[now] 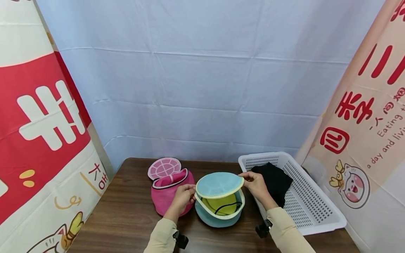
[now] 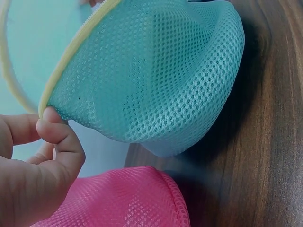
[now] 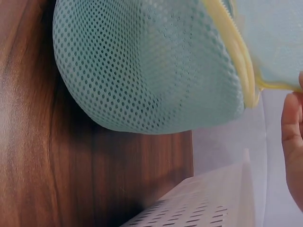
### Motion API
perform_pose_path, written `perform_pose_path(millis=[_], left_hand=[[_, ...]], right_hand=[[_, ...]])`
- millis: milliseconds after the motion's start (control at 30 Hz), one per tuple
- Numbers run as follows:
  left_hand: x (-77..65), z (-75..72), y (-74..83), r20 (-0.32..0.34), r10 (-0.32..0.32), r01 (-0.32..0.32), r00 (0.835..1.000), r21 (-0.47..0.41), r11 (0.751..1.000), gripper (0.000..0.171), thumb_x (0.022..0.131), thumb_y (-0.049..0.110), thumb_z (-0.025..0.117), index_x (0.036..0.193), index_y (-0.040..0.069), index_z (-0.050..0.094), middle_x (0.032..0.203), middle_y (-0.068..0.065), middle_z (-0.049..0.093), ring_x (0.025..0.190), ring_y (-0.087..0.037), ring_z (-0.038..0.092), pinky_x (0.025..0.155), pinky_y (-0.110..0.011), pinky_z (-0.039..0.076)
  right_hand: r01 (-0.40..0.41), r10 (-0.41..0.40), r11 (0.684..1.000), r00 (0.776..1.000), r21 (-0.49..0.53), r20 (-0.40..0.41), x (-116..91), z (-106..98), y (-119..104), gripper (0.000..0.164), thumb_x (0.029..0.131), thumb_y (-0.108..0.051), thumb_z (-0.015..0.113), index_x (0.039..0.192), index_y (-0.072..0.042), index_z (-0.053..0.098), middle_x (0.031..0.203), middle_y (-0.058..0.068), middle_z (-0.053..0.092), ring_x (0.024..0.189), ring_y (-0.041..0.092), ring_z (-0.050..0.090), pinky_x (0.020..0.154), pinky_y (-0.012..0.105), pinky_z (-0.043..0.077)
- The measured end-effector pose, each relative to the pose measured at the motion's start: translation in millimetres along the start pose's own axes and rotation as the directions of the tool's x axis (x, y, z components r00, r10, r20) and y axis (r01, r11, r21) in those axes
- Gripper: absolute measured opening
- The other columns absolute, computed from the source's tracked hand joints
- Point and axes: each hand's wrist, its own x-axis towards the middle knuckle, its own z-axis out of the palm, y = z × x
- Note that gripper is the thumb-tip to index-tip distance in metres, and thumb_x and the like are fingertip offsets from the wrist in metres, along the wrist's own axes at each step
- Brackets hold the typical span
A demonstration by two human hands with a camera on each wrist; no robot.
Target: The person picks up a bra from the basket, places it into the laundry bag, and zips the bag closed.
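Observation:
A light-blue mesh laundry bag (image 1: 218,222) with yellow zipper trim stands on the table, its round lid (image 1: 218,184) lifted over the mouth. Inside lies a yellow-green cloth item (image 1: 223,203) with a dark strap or edge. My left hand (image 1: 183,198) pinches the yellow rim at the bag's left side, thumb against finger, as the left wrist view shows close up. With my right hand (image 1: 257,186) I pinch the lid's yellow edge at its right; the right wrist view catches only part of that hand (image 3: 293,137).
To the left, a pink mesh bag (image 1: 164,200) stands with its lid (image 1: 164,168) flipped back. At the right is a white perforated basket (image 1: 311,196) with a black cloth (image 1: 275,181) in it. A pale curtain (image 1: 202,88) hangs behind the wooden table (image 1: 117,211).

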Motion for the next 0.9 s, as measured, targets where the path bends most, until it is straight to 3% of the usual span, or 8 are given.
perform_pose_path(millis=[133,367,567,700,900], left_hand=[[-4.1,0.1,5.4,0.009,-0.012,0.012,1.0,-0.012,1.0,0.024,0.092,-0.002,0.044,0.109,-0.017,0.052,0.068,-0.006,0.052,0.059,-0.012,0.048,0.054,-0.021,0.041],[10.9,-6.7,-16.5,0.003,-0.025,0.025,1.0,-0.052,0.998,0.025,0.092,0.0,0.045,0.11,-0.015,0.052,0.068,-0.005,0.052,0.057,-0.012,0.048,0.051,-0.021,0.041],[15.4,-7.4,-23.9,-0.035,-0.04,0.039,0.999,-0.047,0.998,0.026,0.093,0.003,0.047,0.112,-0.012,0.054,0.072,-0.006,0.054,0.057,-0.011,0.047,0.051,-0.02,0.042],[14.5,-6.4,-23.6,-0.048,-0.059,0.056,0.997,-0.059,0.997,0.026,0.093,0.007,0.048,0.111,-0.011,0.055,0.074,-0.006,0.055,0.057,-0.01,0.048,0.05,-0.02,0.043],[13.8,-5.6,-24.9,-0.041,-0.041,0.041,0.998,-0.003,0.999,0.028,0.089,0.009,0.06,0.108,-0.011,0.056,0.07,-0.006,0.054,0.058,-0.011,0.051,0.051,-0.021,0.045]], right_hand=[[-0.008,0.008,1.0,1.0,-0.007,0.028,1.7,-1.9,16.9,0.016,0.08,-0.008,0.072,0.094,0.0,0.069,0.086,0.01,0.066,0.072,0.018,0.058,0.061,0.039,0.05],[-0.018,0.011,0.996,0.996,0.088,0.084,-1.2,-6.7,23.4,0.021,0.082,-0.007,0.07,0.099,0.005,0.069,0.091,0.013,0.067,0.076,0.014,0.062,0.063,0.032,0.052],[-0.064,0.033,0.983,0.984,0.173,0.176,-1.8,-10.6,23.4,0.023,0.088,0.001,0.059,0.107,0.013,0.062,0.098,0.018,0.065,0.077,0.016,0.065,0.069,0.04,0.052],[-0.09,0.067,0.987,0.984,0.135,0.166,-2.8,-11.7,24.1,0.024,0.088,-0.001,0.059,0.107,0.013,0.062,0.099,0.021,0.064,0.076,0.016,0.063,0.069,0.042,0.052],[-0.196,0.194,0.98,0.977,0.024,0.088,-3.6,-7.7,21.0,0.02,0.082,-0.004,0.068,0.099,0.006,0.066,0.087,0.013,0.066,0.072,0.017,0.06,0.064,0.038,0.052]])
